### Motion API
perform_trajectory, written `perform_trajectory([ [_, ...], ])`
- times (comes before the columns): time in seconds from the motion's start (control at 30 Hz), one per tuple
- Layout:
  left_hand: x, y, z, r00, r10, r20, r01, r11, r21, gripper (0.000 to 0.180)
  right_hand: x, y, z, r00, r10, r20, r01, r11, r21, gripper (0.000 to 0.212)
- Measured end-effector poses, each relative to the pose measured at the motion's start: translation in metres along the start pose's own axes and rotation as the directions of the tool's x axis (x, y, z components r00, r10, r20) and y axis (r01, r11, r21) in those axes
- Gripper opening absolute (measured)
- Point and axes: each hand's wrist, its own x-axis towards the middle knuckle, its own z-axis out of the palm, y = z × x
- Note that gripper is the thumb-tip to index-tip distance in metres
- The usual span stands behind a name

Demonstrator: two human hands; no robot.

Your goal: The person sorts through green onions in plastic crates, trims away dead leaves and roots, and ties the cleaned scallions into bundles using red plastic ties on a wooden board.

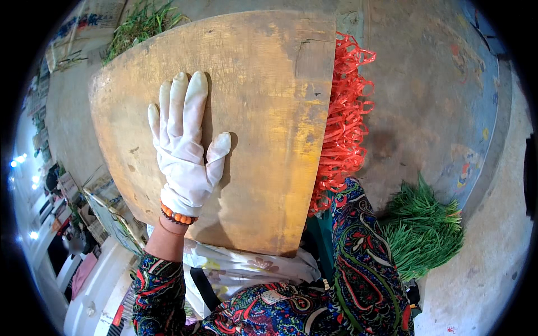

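Observation:
My left hand, in a white glove, is spread over a worn wooden board. Its fingers are stretched out with the thumb apart, and nothing is in it. Along the board's right edge hangs a thick row of red plastic ties, looped and tangled. My right sleeve reaches up beside the lower end of these ties. Where that sleeve ends, my right hand is out of sight, so its fingers and anything in them are hidden.
A bundle of long green leafy stalks lies right of my right arm. More green stalks lie beyond the board's far left edge. A pale patterned apron meets the board's near edge. Assorted household items crowd the left rim.

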Motion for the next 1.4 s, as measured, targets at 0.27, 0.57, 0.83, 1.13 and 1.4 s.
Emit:
perform_trajectory([
  [0.27,0.001,-0.002,-0.004,0.999,0.032,-0.005,-0.032,0.999,-0.002,0.067,0.011,0.006,0.003,1.0,-0.003,-0.018,0.002,0.996,-0.09,0.036],
  [0.57,-0.009,-0.003,-0.014,1.0,-0.012,0.018,0.012,1.0,0.017,0.065,0.012,0.027,-0.003,0.989,-0.126,-0.082,0.132,0.989,0.07,0.03],
  [0.83,-0.008,0.0,-0.004,1.0,-0.018,0.002,0.018,1.0,-0.008,0.064,-0.01,0.015,-0.028,0.986,0.063,-0.157,-0.024,0.97,0.24,0.023],
  [1.13,-0.003,0.001,-0.008,0.999,0.034,-0.016,-0.034,0.999,-0.031,0.063,0.001,0.003,-0.035,0.994,0.003,-0.107,-0.02,0.987,-0.16,0.025],
  [1.4,-0.011,-0.006,-0.008,0.999,0.01,-0.038,-0.01,1.0,0.003,0.062,-0.017,0.016,-0.047,0.994,-0.038,-0.107,0.043,0.998,0.041,0.03],
])
